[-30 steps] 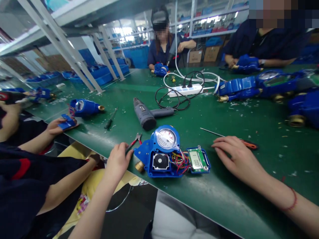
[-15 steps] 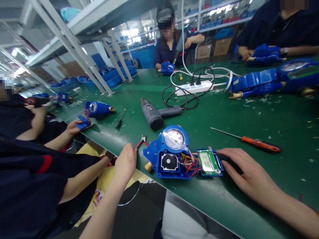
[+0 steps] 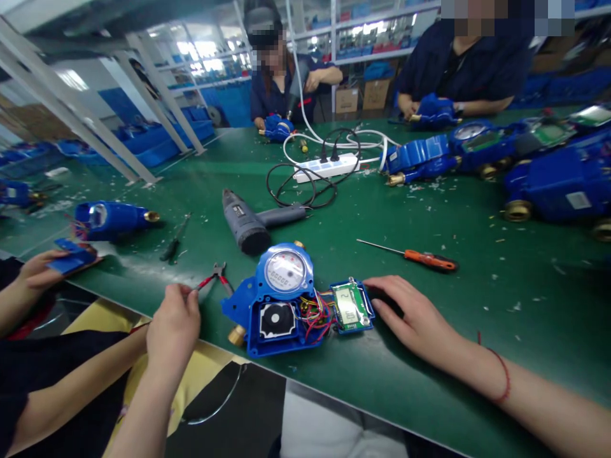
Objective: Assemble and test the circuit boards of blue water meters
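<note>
A blue water meter [image 3: 285, 270] lies at the table's near edge, its lower housing [image 3: 277, 346] uncovered and showing a black-and-white square part and coloured wires. Those wires run to a green circuit board with a lit display [image 3: 347, 306] in a blue frame. My right hand [image 3: 417, 315] rests on the table, fingers stretched out and apart, the fingertips at the frame's right edge. My left hand [image 3: 172, 327] is closed beside red-handled cutting pliers [image 3: 217, 272]. One handle ends at or behind that fist; whatever its fingers hold is hidden.
A grey heat gun [image 3: 245, 229] lies behind the meter, near a white power strip [image 3: 329, 166] with looped cables. An orange screwdriver [image 3: 429, 259] lies right of centre. More blue meters [image 3: 563, 178] crowd the right. Co-workers work opposite and at left.
The view has turned right, so everything sits further left. A digit has appeared on the display's upper line. My left hand is slightly further from the pliers' jaws; my right hand stays beside the board.
</note>
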A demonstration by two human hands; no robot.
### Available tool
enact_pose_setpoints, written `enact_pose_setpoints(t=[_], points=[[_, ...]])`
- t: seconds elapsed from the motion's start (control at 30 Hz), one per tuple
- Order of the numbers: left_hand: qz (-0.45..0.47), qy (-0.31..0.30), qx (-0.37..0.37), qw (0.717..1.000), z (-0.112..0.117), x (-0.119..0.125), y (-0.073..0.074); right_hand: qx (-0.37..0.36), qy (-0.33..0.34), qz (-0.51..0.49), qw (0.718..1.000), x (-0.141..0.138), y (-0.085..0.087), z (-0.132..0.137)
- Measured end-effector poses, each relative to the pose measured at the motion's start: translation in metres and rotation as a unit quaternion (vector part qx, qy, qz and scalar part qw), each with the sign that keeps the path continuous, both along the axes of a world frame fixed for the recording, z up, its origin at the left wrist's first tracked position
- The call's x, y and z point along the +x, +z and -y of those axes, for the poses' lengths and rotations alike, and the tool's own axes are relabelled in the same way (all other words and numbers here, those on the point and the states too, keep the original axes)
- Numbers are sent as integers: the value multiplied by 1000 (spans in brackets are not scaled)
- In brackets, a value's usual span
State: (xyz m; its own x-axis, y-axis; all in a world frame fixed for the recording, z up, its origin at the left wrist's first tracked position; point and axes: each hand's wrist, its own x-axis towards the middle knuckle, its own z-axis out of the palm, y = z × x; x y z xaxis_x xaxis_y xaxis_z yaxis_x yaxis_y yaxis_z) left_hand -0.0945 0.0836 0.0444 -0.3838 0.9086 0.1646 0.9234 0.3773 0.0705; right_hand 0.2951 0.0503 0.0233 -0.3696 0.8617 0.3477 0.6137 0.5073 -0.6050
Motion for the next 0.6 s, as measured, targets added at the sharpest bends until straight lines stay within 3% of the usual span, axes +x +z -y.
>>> enact_pose_setpoints(t=[0.13,0.27,0.33,0.43,0.53,0.6], points=[[-5,-29,38,999,1,0,4,10,-10,-18,1000,0,6,2],[5,-85,135,987,19,24,20,-22,29,-34,999,0,11,4],[23,-180,251,951,35,44,31,-65,57,-31,996,-1,10,4],[64,-312,315,894,61,76,48,-111,76,-22,991,-4,7,3],[55,-467,270,840,79,105,56,-116,77,-15,990,-7,2,0],[30,-510,237,826,81,122,55,-104,78,-20,991,-8,0,-2]])
